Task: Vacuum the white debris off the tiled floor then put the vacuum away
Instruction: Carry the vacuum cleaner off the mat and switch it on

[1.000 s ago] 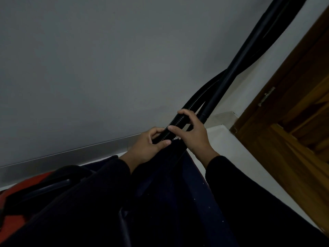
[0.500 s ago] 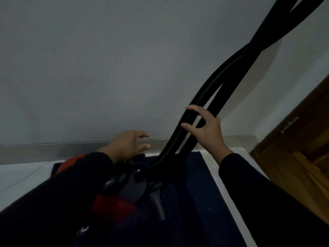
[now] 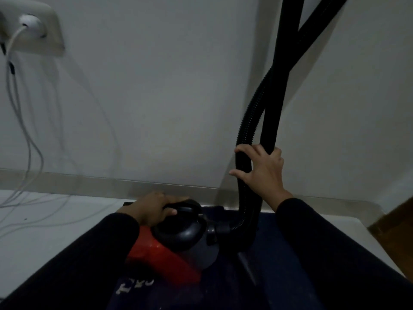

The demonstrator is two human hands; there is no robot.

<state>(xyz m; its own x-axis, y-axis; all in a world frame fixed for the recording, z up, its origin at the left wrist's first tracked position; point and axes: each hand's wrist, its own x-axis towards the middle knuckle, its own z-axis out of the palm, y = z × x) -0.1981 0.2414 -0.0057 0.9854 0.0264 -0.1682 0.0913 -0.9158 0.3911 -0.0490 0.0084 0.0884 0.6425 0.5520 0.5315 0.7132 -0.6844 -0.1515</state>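
Where it hovered open before, left hand [image 3: 154,209] now grips vacuum [image 3: 178,238] handle | right hand [image 3: 263,171] still clasps hose [image 3: 248,121]

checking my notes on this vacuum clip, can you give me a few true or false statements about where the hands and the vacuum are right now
1. The left hand rests on the vacuum's black handle. True.
2. The right hand hangs free, touching nothing. False: it grips the ribbed hose and the smooth tube.
3. The vacuum sits on a dark blue mat. True.
4. The wall socket is empty. False: a white plug with cables is in it.
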